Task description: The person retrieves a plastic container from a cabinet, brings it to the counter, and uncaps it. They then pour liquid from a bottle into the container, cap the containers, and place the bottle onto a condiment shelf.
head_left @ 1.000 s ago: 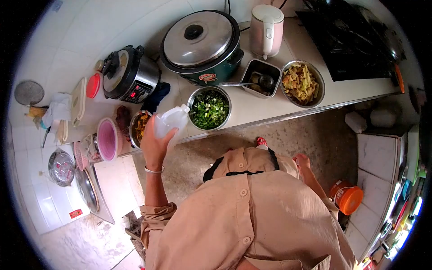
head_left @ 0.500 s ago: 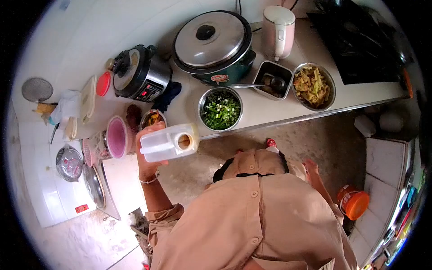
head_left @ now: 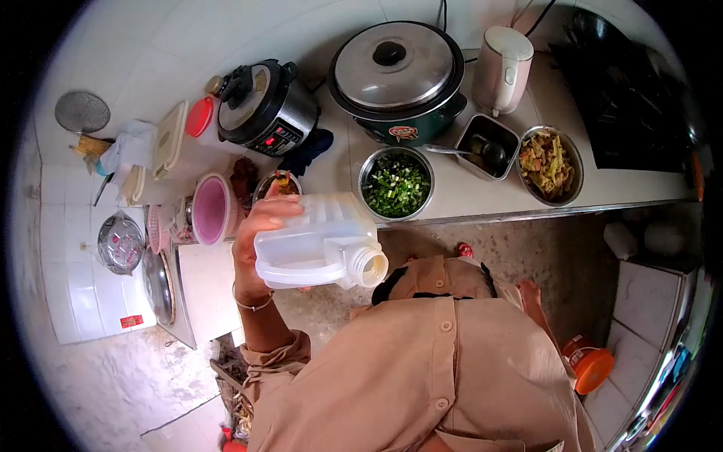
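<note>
My left hand (head_left: 258, 235) is wrapped round a translucent white plastic jug (head_left: 305, 245). The jug lies tilted on its side in front of the counter, its uncapped mouth turned to the right and toward me. No liquid level shows clearly through its wall. Behind the jug, a steel bowl of chopped green onions (head_left: 397, 185) stands at the counter's edge. A smaller bowl with orange-red contents (head_left: 277, 183) is partly covered by my left hand. Low at my right side hangs my right hand (head_left: 529, 294), far from the counter; its fingers are too small and hidden to read.
On the counter stand a pressure cooker (head_left: 269, 113), a large lidded pot (head_left: 399, 75), a pink kettle (head_left: 503, 71), a square container with a ladle (head_left: 488, 147) and a bowl of cut vegetables (head_left: 550, 166). A black stove (head_left: 625, 113) lies right. An orange bucket (head_left: 591, 368) sits on the floor.
My left hand has brought the jug a little to the right and turned it, so its handle side and mouth face me more. The whole view has shifted slightly.
</note>
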`<state>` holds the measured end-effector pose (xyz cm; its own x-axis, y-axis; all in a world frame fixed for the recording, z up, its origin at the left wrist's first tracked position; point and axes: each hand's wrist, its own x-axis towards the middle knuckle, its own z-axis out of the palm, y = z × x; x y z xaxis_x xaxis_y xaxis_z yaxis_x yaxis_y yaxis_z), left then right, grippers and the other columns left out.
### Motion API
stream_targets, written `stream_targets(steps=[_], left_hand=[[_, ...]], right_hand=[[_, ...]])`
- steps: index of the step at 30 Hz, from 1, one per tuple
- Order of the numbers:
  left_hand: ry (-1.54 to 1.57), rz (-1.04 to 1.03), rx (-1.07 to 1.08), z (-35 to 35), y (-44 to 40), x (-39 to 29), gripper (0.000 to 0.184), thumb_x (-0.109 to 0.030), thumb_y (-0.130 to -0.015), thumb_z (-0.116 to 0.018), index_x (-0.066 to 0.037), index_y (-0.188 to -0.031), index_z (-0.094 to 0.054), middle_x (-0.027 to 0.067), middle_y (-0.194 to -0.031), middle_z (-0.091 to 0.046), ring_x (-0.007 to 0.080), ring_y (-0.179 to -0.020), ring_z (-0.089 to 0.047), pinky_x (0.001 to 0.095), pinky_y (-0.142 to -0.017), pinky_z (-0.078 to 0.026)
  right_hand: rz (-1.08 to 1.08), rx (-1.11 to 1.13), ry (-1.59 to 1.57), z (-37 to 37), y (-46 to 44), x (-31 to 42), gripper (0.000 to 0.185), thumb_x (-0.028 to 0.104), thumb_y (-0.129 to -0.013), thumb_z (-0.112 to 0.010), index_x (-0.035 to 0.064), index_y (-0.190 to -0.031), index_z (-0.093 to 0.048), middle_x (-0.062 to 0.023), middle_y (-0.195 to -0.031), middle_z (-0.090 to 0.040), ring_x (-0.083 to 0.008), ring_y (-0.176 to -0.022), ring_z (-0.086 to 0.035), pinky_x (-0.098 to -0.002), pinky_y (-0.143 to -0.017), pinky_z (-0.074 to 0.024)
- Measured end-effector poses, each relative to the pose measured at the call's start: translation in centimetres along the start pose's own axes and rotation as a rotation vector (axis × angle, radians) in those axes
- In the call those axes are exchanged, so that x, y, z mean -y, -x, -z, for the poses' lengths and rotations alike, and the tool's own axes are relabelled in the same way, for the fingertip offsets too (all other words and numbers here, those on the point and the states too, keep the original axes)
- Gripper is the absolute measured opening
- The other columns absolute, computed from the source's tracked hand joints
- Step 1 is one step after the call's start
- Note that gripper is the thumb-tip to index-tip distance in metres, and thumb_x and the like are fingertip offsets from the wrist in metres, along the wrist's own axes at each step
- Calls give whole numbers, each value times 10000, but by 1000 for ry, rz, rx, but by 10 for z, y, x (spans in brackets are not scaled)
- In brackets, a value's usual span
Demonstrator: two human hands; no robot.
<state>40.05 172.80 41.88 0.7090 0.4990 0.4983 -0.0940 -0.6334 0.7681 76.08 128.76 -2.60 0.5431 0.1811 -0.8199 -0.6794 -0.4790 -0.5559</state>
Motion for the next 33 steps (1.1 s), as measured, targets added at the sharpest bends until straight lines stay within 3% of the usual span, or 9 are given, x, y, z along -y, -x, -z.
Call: stream_targets(steps=[6,8,10,12,13,17,23,28,33], left_hand=[[23,-13,-11,4,6,4,874,-419,-483,-965,-151,-1197,-538,139,-1156,-645,320,-1167,-580,552,-1155,-257],[-23,109,-79,6,10,7,898,-412,-495,-960,-114,-1220,-523,136,-1167,-634,321,-1156,-584,554,-1141,-288],[-15,131,-82,3,18,14,904,-327,-516,-970,-84,-1252,-504,127,-1197,-619,298,-1150,-590,512,-1106,-370],[115,460,-264,-6,25,12,904,-242,-526,-969,-80,-1276,-491,115,-1228,-606,260,-1156,-590,439,-1060,-443],[80,449,-266,-6,29,19,884,-133,-564,-937,-76,-1314,-472,108,-1256,-590,230,-1170,-582,380,-1019,-486],[51,626,-325,-20,38,34,797,-59,-638,-850,-54,-1339,-472,82,-1229,-587,211,-1145,-577,348,-994,-476],[-285,667,-270,-31,34,47,664,-139,-692,-837,-1,-1273,-546,93,-1181,-608,203,-1074,-587,319,-943,-467],[-388,701,-225,-32,42,54,655,-147,-689,-841,12,-1255,-552,102,-1159,-623,197,-1048,-599,317,-937,-471],[-340,754,-127,-40,41,47,690,-153,-676,-851,9,-1267,-534,90,-1154,-616,199,-1053,-594,320,-938,-471]], right_hand=[[-13,7,68,-9,18,14,90,154,-874,-642,96,-943,-642,-51,-799,-668,-178,-708,-641,-321,-587,-513],[-57,2,131,-9,30,21,70,146,-866,-639,92,-910,-633,-57,-795,-662,-188,-708,-641,-324,-598,-520],[-40,172,-106,-5,33,19,65,106,-847,-603,88,-902,-633,-69,-794,-652,-203,-718,-632,-338,-645,-529],[-67,185,-164,-12,54,33,69,75,-822,-584,75,-883,-617,-71,-809,-640,-207,-736,-620,-340,-673,-520],[-94,204,-219,-14,61,39,77,45,-798,-565,61,-864,-601,-73,-824,-627,-211,-754,-609,-341,-701,-512],[-136,198,-155,-10,60,38,121,-5,-748,-534,36,-860,-556,-66,-855,-599,-208,-782,-578,-335,-727,-488],[-48,246,-110,-2,41,21,170,-43,-763,-527,19,-919,-552,-58,-894,-585,-187,-842,-563,-326,-731,-480],[-48,251,-83,-3,35,12,276,89,-878,-638,-26,-1108,-538,-67,-931,-601,-190,-832,-586,-303,-753,-495],[56,203,81,-12,39,21,340,151,-905,-669,-1,-1171,-521,-62,-956,-608,-180,-852,-614,-334,-784,-522]])
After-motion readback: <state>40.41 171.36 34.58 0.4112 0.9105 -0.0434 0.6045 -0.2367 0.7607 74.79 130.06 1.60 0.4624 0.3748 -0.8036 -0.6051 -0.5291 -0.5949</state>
